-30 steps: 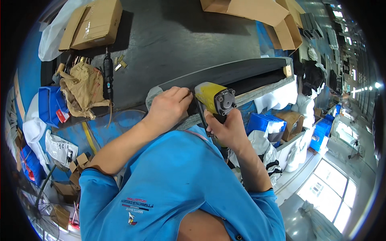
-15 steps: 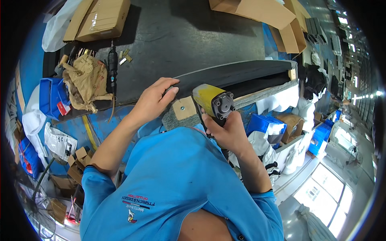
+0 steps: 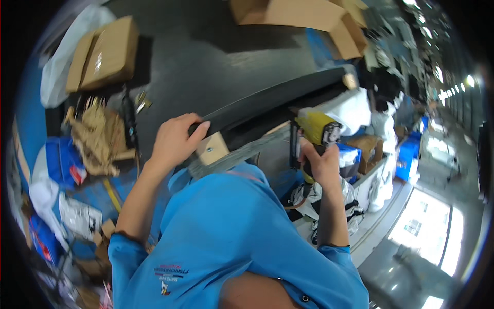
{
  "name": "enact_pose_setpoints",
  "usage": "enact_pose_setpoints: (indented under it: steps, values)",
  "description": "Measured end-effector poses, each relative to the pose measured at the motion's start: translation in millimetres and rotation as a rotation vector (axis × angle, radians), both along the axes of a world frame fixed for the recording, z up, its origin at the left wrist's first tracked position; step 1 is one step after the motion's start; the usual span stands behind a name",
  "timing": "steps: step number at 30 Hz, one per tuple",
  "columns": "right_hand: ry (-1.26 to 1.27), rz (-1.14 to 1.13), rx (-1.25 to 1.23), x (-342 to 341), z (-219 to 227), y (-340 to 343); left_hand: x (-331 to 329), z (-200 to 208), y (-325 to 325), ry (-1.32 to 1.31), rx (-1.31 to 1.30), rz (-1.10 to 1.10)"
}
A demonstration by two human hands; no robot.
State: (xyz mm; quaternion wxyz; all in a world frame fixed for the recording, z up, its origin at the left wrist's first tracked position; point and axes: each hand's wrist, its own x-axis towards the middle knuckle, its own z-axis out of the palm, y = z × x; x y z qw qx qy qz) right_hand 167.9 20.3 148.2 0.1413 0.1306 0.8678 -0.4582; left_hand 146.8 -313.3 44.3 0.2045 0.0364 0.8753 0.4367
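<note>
A long, narrow upholstered frame point(image 3: 272, 97), dark fabric along its hollow and grey along its rim, lies slanted at the bench's near edge. Pale wooden blocks show at its ends: the left block point(image 3: 215, 149) with a small round metal insert, the right block point(image 3: 350, 81) farther off. My left hand point(image 3: 176, 140) grips the frame's left end, fingers over the edge beside that block. Held in my right hand point(image 3: 323, 164) is a yellow and black pneumatic staple gun point(image 3: 315, 127), its hose hanging below. The gun is at the near side of the frame, right of its middle; contact between them cannot be made out.
On the dark workbench point(image 3: 180, 67) stand a closed cardboard box point(image 3: 110, 54) at the left and an open carton point(image 3: 293, 13) at the back. A black power screwdriver point(image 3: 128, 114), small brass-coloured pieces point(image 3: 142, 103) and crumpled brown paper point(image 3: 98, 136) lie left, near a blue bin point(image 3: 59, 160).
My right hand has carried the staple gun rightward, away from the left block. The frame now slants more steeply in view, my left hand still at its end. The whole view has turned.
</note>
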Motion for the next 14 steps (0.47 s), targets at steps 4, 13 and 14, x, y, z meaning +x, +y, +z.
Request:
enact_pose_setpoints:
  steps: [4,13,14]
  values:
    - [0.066,-0.158,-0.032,-1,-17,63,-32,-6,32,0.249,-0.011,-0.074]
    - [0.066,-0.643,-0.009,-34,-119,238,-76,-20,87,0.238,-0.275,-0.312]
    - [-0.008,-0.651,0.004,-35,-148,268,-78,-26,83,0.221,-0.32,-0.361]
